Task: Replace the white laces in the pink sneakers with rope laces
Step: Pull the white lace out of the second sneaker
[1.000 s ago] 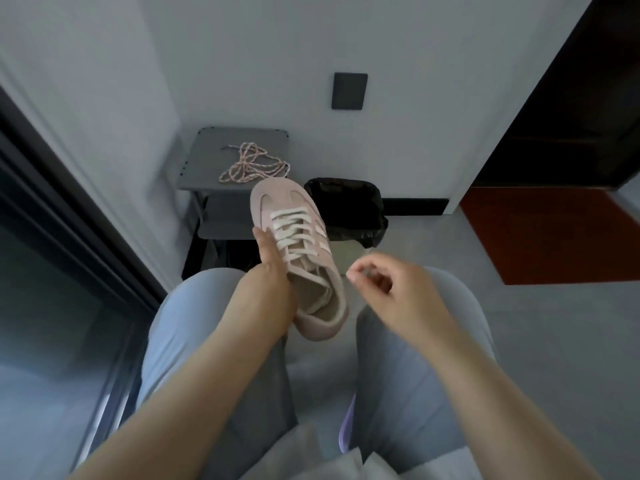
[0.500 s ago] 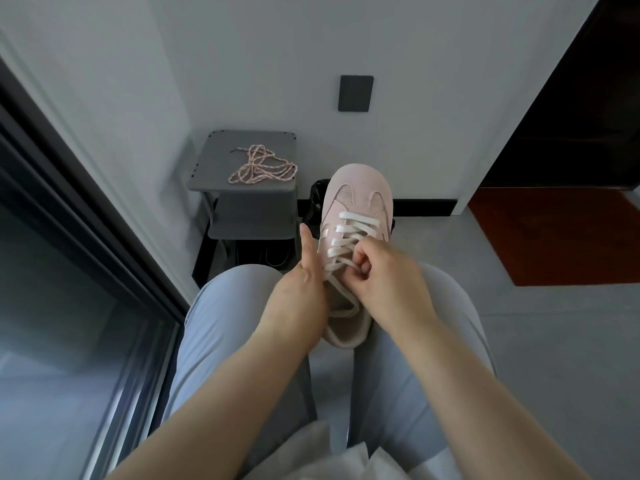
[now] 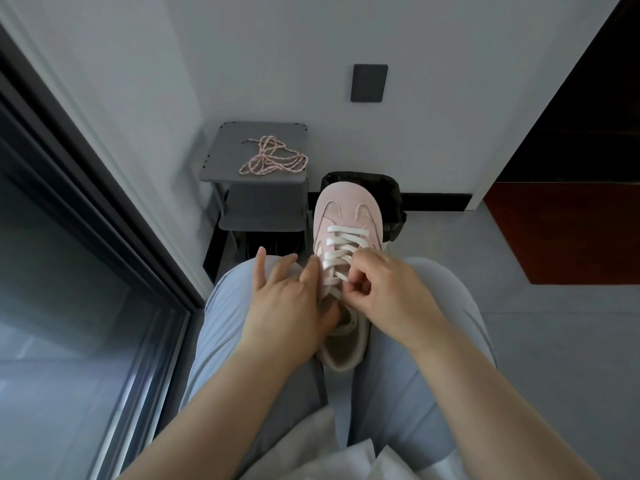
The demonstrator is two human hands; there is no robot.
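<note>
We sit in a corner of pale walls and grey floor, and we place everything from the pink sneaker (image 3: pixel 346 209), which lies in our lap between the thighs, toe pointing away. A second ago our left hand held it up, tilted, with the right hand clear of it; now it has settled and straightened. Our left hand (image 3: pixel 287 306) lies against the sneaker's left side, fingers spread and straight, steadying rather than wrapping it. Our right hand (image 3: pixel 384 289) is curled over the tongue, fingertips pinching the white laces (image 3: pixel 343 244) at the rows nearest us. Unlacing, we judge, is only starting: every row is still threaded. The rope laces (image 3: pixel 270 161) wait beyond and left of the toe on a grey side table (image 3: pixel 225 168); a black bin (image 3: pixel 388 188) sits just behind the toe.
</note>
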